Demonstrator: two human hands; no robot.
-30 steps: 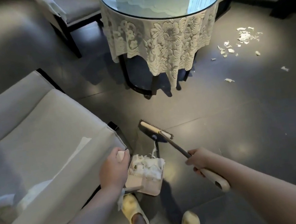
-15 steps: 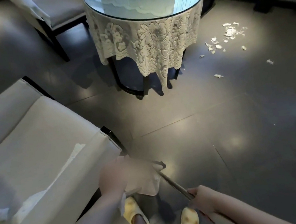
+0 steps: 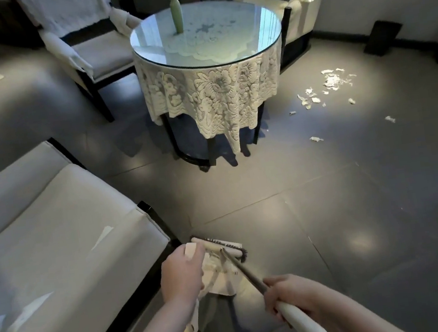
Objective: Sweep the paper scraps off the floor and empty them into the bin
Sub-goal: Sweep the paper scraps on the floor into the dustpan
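Observation:
My left hand (image 3: pixel 183 275) grips the pale handle of a cream dustpan (image 3: pixel 221 279) held low in front of my feet. My right hand (image 3: pixel 290 294) grips the white handle of a brush (image 3: pixel 224 250), whose dark bristle head lies across the far edge of the dustpan. The pan's contents are mostly hidden by my hand and the brush. White paper scraps (image 3: pixel 333 82) lie scattered on the dark tiled floor at the right, beyond the round table. No bin is in view.
A round glass-topped table (image 3: pixel 206 36) with a lace cloth and a green vase (image 3: pixel 176 12) stands ahead. A pale sofa (image 3: pixel 55 243) is close on my left. Armchairs (image 3: pixel 91 49) stand behind the table. Bare tiled floor lies to the right.
The brush head has come back from the floor ahead onto the dustpan's far edge. My view has tilted up, showing the whole table and the chairs behind it.

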